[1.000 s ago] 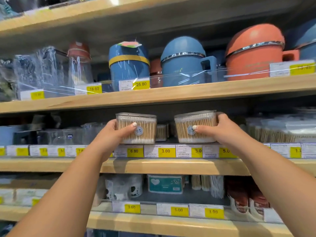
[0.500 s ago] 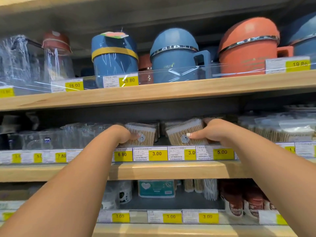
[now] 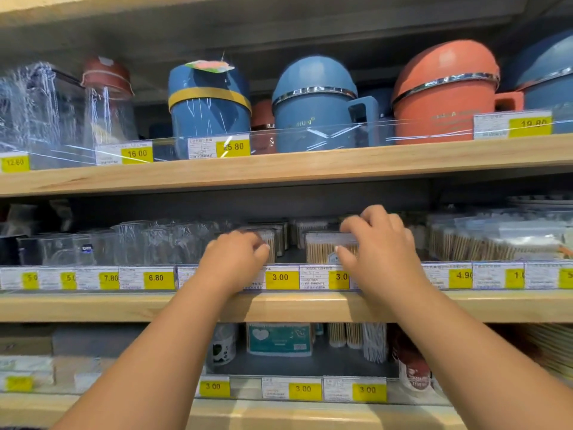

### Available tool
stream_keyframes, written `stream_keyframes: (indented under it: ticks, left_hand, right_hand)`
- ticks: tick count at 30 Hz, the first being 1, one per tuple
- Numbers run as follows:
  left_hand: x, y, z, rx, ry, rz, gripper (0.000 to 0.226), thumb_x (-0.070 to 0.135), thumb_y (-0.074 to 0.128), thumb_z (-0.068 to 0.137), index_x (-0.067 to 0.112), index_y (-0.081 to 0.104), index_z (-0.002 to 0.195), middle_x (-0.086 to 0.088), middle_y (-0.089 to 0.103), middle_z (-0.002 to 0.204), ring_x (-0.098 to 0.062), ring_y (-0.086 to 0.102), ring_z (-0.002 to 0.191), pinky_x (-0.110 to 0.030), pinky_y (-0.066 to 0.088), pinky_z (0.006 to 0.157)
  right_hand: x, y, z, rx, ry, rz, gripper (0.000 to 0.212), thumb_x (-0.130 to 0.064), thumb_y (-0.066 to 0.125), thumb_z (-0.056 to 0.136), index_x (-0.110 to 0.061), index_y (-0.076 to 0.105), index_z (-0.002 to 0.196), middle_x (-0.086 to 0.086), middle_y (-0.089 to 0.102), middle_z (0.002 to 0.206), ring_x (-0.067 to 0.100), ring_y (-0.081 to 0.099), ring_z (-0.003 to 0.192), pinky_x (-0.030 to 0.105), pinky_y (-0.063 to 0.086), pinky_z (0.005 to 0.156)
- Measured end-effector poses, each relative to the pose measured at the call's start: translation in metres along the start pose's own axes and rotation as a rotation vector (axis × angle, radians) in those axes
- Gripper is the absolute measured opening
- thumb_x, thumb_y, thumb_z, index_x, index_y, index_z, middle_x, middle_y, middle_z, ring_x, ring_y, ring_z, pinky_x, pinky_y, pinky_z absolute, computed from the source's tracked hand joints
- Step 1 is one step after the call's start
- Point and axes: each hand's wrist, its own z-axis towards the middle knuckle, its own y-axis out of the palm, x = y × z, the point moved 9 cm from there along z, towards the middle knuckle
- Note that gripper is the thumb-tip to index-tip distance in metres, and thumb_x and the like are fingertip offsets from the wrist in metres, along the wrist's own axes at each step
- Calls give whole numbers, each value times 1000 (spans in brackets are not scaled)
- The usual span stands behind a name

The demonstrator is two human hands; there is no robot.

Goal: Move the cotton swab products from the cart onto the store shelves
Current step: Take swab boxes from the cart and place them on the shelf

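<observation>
Wooden mid shelf (image 3: 124, 305), frame center: L hand (image 3: 235, 262) & R hand (image 3: 379, 252), fingers curled over swab boxes (image 3: 322, 248). Should seat both flush behind price strip (image 3: 280, 277), then release.

Left hand (image 3: 235, 262) curled, right hand (image 3: 376, 243) curled

Bare forearms, left hand (image 3: 234, 262), right hand (image 3: 379, 248), pale thumbnails

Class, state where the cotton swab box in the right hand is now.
Head view, centre-right: the cotton swab box stands on the middle shelf, behind a price tag, right of a second box.
</observation>
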Motion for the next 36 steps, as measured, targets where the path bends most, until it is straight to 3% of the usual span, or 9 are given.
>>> stream_keyframes:
  ticks: [4,12,18,25,30,34,36]
  left_hand:
    - [5,15,-9,-161,14,67,53,46,20,102,17,54,130,-11,48,137,-32,48,121,-42,43,96]
    - [0,33,-3,-453,-76,25,63,54,14,100,19,32,149,-7,17,160,-29,23,144,-44,23,115]
    - [2,36,5,-609,-155,-75,62,53,20,100,18,29,150,-5,20,160,-26,22,145,-42,19,114]
    - [-15,45,24,-651,-167,-75,55,46,32,100,21,32,149,-2,26,158,-25,29,142,-41,27,114]
    - [-20,46,39,-569,-84,-36,44,36,46,91,21,55,131,-6,46,145,-30,47,127,-43,39,106]
    - [-27,55,38,-602,-127,-119,56,39,49,93,27,38,146,-4,26,157,-29,31,141,-44,29,114]
    - [-28,58,40,-614,-117,-127,54,38,49,94,28,39,146,-3,24,157,-28,28,142,-44,28,115]
  right_hand:
    - [-13,22,-20,-178,-19,-140,44,-54,30,94,-30,53,123,-2,43,122,24,41,114,40,28,93]
    - [-5,39,-20,-399,28,-182,60,-68,17,91,-38,37,139,1,35,135,32,45,119,47,26,100]
    - [-5,50,-18,-456,-6,-140,67,-73,17,87,-38,35,141,-1,35,136,32,43,121,48,26,105]
    - [-11,54,-11,-483,-36,-57,66,-71,20,89,-35,36,141,-2,33,141,27,45,122,47,23,109]
    - [-10,54,-7,-472,-13,-2,65,-70,21,89,-32,38,139,1,31,141,26,47,121,46,26,109]
    - [-10,51,-4,-428,31,27,65,-68,21,91,-29,34,142,5,24,147,28,47,122,46,30,107]
    - [-15,50,-5,-439,12,25,65,-67,22,91,-29,34,142,5,19,150,28,45,123,45,31,107]
